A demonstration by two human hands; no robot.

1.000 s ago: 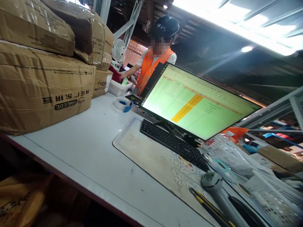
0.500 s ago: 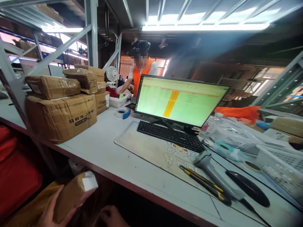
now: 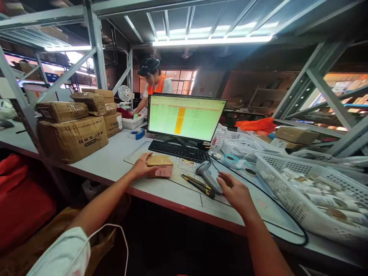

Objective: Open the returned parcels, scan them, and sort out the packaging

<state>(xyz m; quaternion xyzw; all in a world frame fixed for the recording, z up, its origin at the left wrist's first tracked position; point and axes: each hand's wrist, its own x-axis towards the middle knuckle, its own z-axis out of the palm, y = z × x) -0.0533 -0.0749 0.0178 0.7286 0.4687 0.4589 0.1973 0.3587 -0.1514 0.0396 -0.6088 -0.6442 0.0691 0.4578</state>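
Observation:
My left hand [image 3: 140, 166] grips the near-left end of a small cardboard box [image 3: 161, 161], thumb along its front side and fingers over the top. The box sits on the desk mat in front of the black keyboard [image 3: 179, 150]. My right hand [image 3: 235, 189] is beside the handle of a grey barcode scanner [image 3: 206, 174], thumb and fingers apart; whether it touches the handle I cannot tell. Left of the scanner lies a yellow-and-black utility knife [image 3: 198, 184]. The black mouse is not visible now.
A monitor [image 3: 165, 117] with a spreadsheet stands behind the keyboard. Taped cartons [image 3: 73, 140] are stacked at left, near a roll of blue tape [image 3: 136, 134]. At right, a white basket [image 3: 270, 172] holds used rolls. A co-worker in an orange vest [image 3: 159, 84] stands beyond.
My left hand has brought the small box up from below the desk edge onto the mat. My right hand has risen from below to the scanner. The view has swung right.

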